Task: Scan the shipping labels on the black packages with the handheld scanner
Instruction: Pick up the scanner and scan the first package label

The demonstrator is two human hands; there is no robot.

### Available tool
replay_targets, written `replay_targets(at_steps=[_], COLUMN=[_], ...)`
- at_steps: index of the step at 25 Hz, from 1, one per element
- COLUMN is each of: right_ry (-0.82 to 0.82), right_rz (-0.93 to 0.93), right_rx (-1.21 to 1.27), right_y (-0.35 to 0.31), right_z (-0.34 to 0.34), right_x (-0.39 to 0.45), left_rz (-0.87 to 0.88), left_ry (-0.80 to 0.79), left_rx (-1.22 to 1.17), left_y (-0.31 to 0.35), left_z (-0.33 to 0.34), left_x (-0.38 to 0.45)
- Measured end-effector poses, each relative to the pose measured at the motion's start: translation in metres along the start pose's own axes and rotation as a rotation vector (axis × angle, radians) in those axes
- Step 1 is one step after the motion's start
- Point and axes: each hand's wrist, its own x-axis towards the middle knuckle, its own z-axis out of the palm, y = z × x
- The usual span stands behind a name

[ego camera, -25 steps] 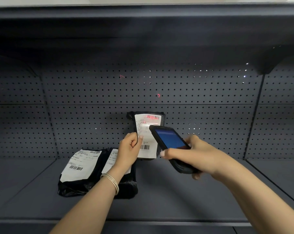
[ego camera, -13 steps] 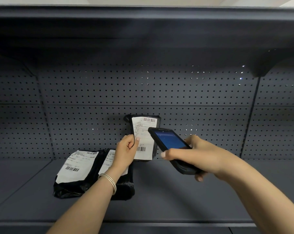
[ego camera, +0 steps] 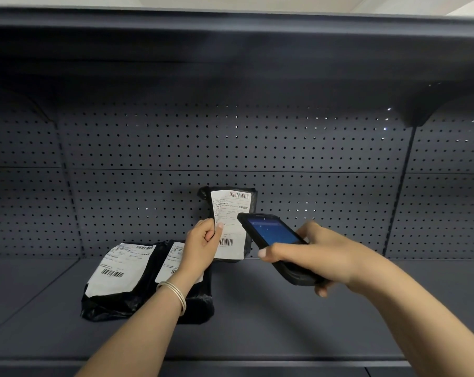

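A small black package [ego camera: 250, 202] stands upright against the pegboard, its white shipping label [ego camera: 229, 213] facing me. My left hand [ego camera: 203, 242] grips the package's left edge. My right hand [ego camera: 320, 257] holds the black handheld scanner [ego camera: 273, 240], screen lit blue, pointed toward that label from just to its right. Two more black packages lie flat on the shelf at the left: one [ego camera: 116, 297] with its white label fully showing, the other [ego camera: 200, 303] partly hidden behind my left wrist.
The dark grey shelf board [ego camera: 284, 322] stretches right of the packages. A perforated back panel [ego camera: 230, 148] closes the rear, and an upper shelf [ego camera: 230, 36] hangs overhead with a bracket [ego camera: 420, 110] at the right.
The red scan light on the upright package's label and the pegboard has gone out. Both hands stay almost where they were; the view shifted slightly.
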Motion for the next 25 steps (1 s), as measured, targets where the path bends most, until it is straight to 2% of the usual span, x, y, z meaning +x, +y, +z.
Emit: replay_targets(at_steps=[6,10,16,20,23,25], right_ry=[0.011,0.108,0.254,0.276,0.271,0.268], right_rz=[-0.024,-0.029,-0.035,-0.026,-0.021,-0.019], right_rx=[0.085,0.165,0.167,0.184,0.177,0.166], right_y=[-0.001,0.008,0.032,0.041,0.043,0.042], right_z=[0.002,0.010,0.031,0.035,0.037,0.038], right_x=[0.008,0.025,0.055,0.067,0.071,0.072], left_rz=[-0.073,-0.177,-0.529,-0.638,-0.578,-0.508], left_ry=[-0.044,-0.055,-0.091,-0.171,-0.135,-0.080], left_rx=[-0.036,-0.031,-0.177,-0.020,0.223,0.284], left_y=[-0.002,0.007,0.020,0.012,0.006,0.010], left_z=[0.000,0.002,0.005,0.013,0.014,0.012], left_x=[0.000,-0.002,-0.009,-0.025,-0.028,-0.030])
